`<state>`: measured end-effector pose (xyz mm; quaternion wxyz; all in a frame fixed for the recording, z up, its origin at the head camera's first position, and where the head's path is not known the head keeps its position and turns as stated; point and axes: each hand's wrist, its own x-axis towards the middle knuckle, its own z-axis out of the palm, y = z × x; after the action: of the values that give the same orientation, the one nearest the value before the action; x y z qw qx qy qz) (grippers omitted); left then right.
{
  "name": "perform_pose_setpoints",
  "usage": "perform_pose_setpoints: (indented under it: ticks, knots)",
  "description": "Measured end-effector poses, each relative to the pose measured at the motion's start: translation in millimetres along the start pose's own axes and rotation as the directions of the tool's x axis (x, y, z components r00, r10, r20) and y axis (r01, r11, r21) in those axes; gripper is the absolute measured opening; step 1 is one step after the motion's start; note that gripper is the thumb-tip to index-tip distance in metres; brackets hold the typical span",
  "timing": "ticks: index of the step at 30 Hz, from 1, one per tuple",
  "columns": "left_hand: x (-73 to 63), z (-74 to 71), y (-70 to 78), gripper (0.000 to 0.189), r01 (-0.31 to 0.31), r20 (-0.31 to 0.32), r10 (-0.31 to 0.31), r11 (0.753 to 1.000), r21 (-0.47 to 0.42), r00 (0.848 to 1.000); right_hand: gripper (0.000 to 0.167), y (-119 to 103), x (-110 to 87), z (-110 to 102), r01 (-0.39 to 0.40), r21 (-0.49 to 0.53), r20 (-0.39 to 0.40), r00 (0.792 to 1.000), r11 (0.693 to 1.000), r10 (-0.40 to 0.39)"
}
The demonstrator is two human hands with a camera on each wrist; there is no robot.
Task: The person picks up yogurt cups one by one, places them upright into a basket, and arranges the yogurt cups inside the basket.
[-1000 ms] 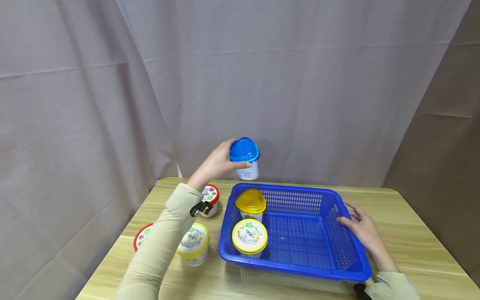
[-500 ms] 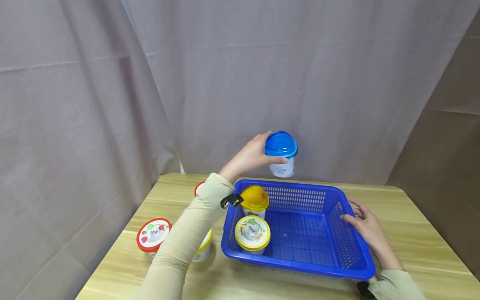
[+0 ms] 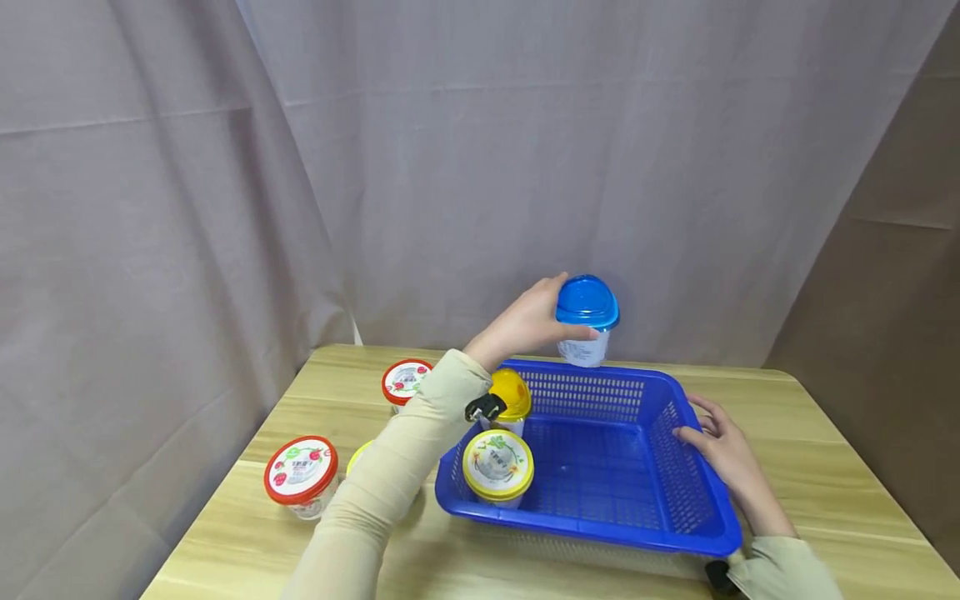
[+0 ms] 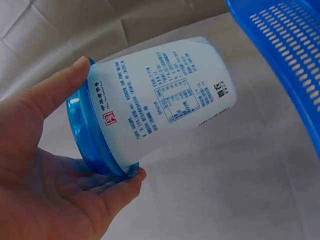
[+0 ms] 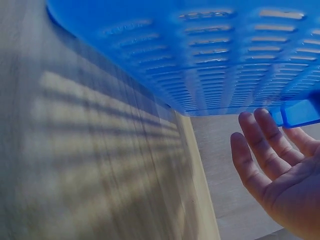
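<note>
My left hand (image 3: 525, 325) grips a white plastic cup with a blue domed lid (image 3: 587, 308), held in the air above the basket's far rim. The left wrist view shows the thumb and fingers around the lid, with blue print on the white cup wall (image 4: 155, 95). A blue plastic basket (image 3: 600, 533) sits on the table. On its right rim rests my right hand (image 3: 723, 454), thumb over the edge and fingers outside and below it. Inside the basket's left end stand a yellow flat-lidded cup (image 3: 498, 467) and a yellow dome-lidded cup (image 3: 513, 396), partly behind my left sleeve.
Left of the basket, a red-lidded cup (image 3: 302, 475) stands near the front and another red-lidded cup (image 3: 405, 379) farther back. A yellow-lidded cup (image 3: 358, 454) is mostly hidden by my left forearm. A grey curtain (image 3: 465, 167) hangs behind the wooden table (image 3: 825, 483).
My left hand has carried the blue-lidded cup rightward, from above the basket's far left corner to above the middle of the far rim. My right hand has stayed on the basket's right rim.
</note>
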<state>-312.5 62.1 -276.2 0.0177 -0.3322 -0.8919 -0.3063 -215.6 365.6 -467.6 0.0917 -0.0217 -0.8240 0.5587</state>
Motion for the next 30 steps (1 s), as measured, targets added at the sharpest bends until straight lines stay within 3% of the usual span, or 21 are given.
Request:
perform_pose_setpoints:
  ticks: [7,13,18,30]
  knots:
    - [5.8,29.1,8.5,0.099,0.005,0.037,-0.007,0.999,0.035,0.999,0.071,1,-0.7,2,-0.013,0.057,0.008,1.000,0.998,0.013]
    - [9.5,54.6,12.0,0.101,0.009,0.078,-0.014,0.998,0.066,0.997,0.071,1,-0.1,3,-0.016,0.026,0.010,1.000,1.000,0.016]
    - [10.7,68.0,11.1,0.101,0.027,0.090,-0.034,0.997,0.078,0.995,0.072,1,3.0,8,-0.018,0.024,0.027,0.999,1.000,0.018]
    - [11.9,101.8,15.3,0.098,-0.009,0.142,-0.011,0.991,0.136,0.990,0.071,-2,-0.3,7,-0.012,0.042,-0.001,1.000,0.999,0.012]
